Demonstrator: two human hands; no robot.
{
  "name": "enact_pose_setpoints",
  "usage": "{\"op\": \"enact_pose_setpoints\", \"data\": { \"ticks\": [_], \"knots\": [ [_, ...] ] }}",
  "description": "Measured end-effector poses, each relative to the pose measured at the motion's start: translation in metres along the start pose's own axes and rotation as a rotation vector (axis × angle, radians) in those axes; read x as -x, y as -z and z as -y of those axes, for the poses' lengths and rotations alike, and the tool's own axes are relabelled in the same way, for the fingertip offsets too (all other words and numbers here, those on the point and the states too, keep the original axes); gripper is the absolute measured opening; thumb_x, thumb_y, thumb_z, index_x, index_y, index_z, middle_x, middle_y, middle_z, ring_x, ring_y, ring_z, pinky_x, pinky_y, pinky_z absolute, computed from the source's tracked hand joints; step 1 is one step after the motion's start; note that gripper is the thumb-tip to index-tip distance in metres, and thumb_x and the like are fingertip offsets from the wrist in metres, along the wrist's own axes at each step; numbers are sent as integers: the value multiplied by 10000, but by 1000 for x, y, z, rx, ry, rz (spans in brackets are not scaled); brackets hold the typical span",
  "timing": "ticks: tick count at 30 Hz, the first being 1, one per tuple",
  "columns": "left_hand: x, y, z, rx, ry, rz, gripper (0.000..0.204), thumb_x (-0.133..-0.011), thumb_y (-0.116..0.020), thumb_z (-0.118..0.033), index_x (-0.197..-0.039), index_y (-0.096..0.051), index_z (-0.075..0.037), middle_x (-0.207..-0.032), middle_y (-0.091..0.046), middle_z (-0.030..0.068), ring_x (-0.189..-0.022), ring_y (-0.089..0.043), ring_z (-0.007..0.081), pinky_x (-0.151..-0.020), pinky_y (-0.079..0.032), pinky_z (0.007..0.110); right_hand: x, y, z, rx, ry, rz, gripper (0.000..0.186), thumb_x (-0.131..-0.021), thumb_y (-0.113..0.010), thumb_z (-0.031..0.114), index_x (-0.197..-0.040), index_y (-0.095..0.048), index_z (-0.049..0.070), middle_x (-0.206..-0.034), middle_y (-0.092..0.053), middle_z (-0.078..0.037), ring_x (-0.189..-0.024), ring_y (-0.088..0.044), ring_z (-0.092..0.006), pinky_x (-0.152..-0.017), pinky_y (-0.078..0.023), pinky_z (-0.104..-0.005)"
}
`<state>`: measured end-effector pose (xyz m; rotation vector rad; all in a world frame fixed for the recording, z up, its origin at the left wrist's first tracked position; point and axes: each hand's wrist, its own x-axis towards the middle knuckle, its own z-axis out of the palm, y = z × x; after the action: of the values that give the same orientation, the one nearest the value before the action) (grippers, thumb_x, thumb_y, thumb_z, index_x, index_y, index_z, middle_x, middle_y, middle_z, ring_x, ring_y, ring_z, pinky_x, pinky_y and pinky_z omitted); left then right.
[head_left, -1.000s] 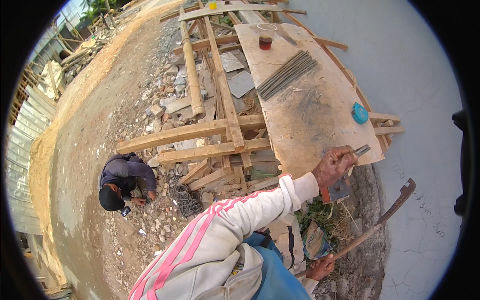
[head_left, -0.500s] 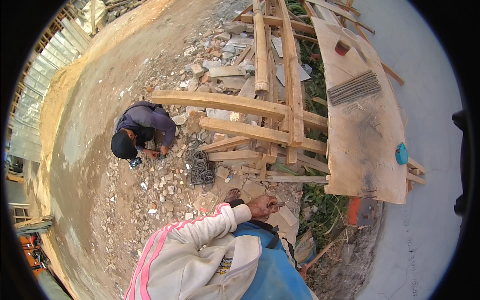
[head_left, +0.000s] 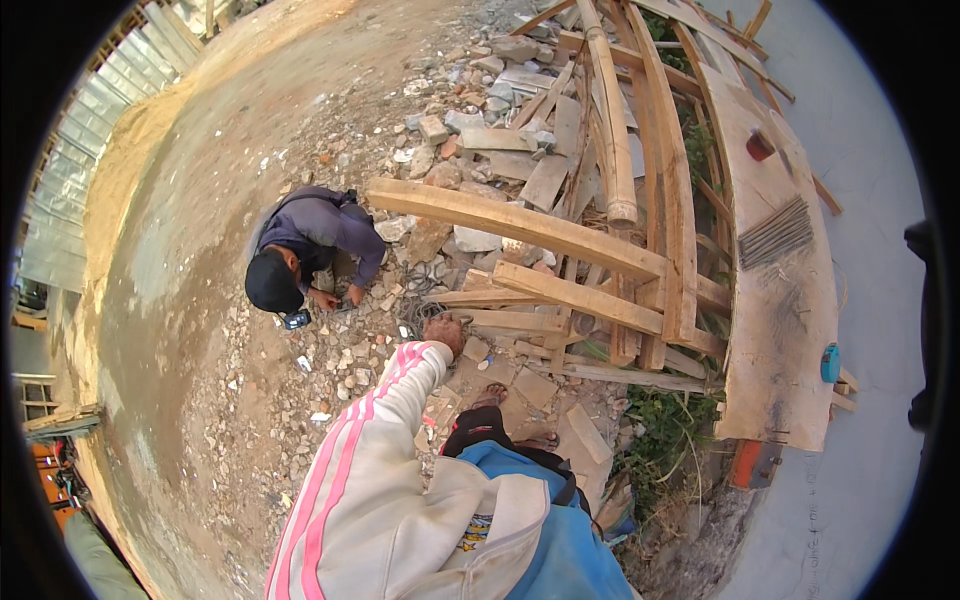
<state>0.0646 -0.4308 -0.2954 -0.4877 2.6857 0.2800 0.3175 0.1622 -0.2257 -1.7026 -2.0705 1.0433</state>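
Observation:
My left arm, in a white sleeve with pink stripes, stretches forward over the rubble. At its end my left hand (head_left: 446, 336) is closed, back of the hand up, beside a tangled coil of grey wire or cord (head_left: 420, 305). What its fingers hold, if anything, is too small to make out, and the hand covers part of the coil. My right hand is out of view. Just beyond the coil, a crouching person (head_left: 315, 235) in a dark cap has both hands low over the ground, near a thin dark thing.
Timber beams (head_left: 515, 225) and a bamboo pole (head_left: 612, 140) jut across the rubble. To the right, a plywood board (head_left: 765, 350) carries a bundle of thin rods (head_left: 776, 235), a round blue item (head_left: 830, 363) and a dark red container (head_left: 760, 146), beside a grey wall (head_left: 880, 300).
My left hand has moved forward and left, from near my body, where it held something thin, to the coil. The view has shifted, so the beams and board now appear farther right.

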Motion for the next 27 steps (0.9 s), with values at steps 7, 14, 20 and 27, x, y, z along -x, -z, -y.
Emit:
{"op": "enact_pose_setpoints", "data": {
  "ticks": [7, 14, 20, 27],
  "knots": [
    [2, -45, 7, 85, -122, 406, 437, -874, -653, -394, -1195, -687, -101, -1213, -679, 171, -1189, -620, 359, -1011, -481, 490, 11, -3, -1, 19, 59, -47, 471, -897, -677, 527, -813, -577, 74, -577, -477, -55, -464, -445, -172, -443, -389, -339],
    [76, -117, -34, 271, -288, 604, 419, -889, -632, -421, -1205, -696, -154, -1224, -683, 161, -1135, -640, 369, -989, -500, 434, 8, 4, -14, 0, 131, -84, 452, -903, -676, 500, -815, -581, 68, -599, -492, -63, -488, -458, -180, -463, -399, -342],
    [86, -116, -66, 207, -407, 563, 381, -832, -660, -441, -1047, -765, -144, -1063, -736, 143, -1015, -689, 347, -922, -530, 435, 3, -8, -29, -91, 223, -291, 435, -909, -675, 477, -817, -584, 62, -619, -505, -70, -509, -469, -186, -480, -407, -344],
    [90, 23, -201, 660, -760, 766, 239, -954, -657, -239, -1074, -720, -42, -1063, -725, 78, -991, -672, 191, -907, -520, 334, -11, -5, -39, -106, 213, -421, 416, -914, -674, 451, -818, -587, 56, -641, -520, -79, -534, -482, -194, -500, -417, -347]
  ]
}}
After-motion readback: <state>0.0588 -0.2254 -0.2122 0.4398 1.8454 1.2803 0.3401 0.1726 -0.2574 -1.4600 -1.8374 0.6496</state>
